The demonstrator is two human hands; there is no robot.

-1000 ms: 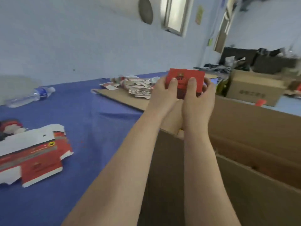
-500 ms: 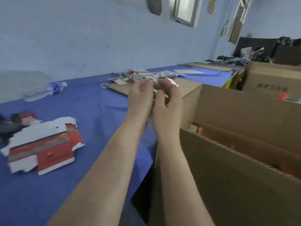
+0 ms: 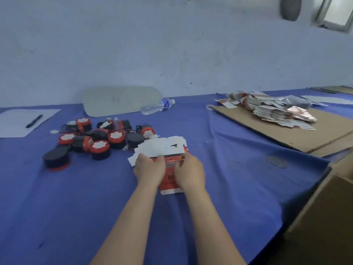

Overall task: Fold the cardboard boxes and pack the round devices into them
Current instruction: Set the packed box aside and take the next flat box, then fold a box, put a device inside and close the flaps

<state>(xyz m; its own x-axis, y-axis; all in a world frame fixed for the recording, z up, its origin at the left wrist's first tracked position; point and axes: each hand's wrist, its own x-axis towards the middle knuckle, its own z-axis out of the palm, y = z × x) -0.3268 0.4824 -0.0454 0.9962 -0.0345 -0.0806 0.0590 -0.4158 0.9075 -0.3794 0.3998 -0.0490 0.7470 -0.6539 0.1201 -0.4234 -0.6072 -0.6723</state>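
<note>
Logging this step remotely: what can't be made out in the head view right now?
All in the head view:
- Flat box blank: its middle is covered by the left hand and right hand; whether the fingers grip or only press is unclear.
- Its print: too small and blurred.
- Large carton: cut off by the right edge, inside hidden.
- Round devices: heaped and overlapping, count unclear.

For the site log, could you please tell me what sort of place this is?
Probably a small packing workshop: loose round devices, stacked flat box blanks and a big shipping carton.
</note>
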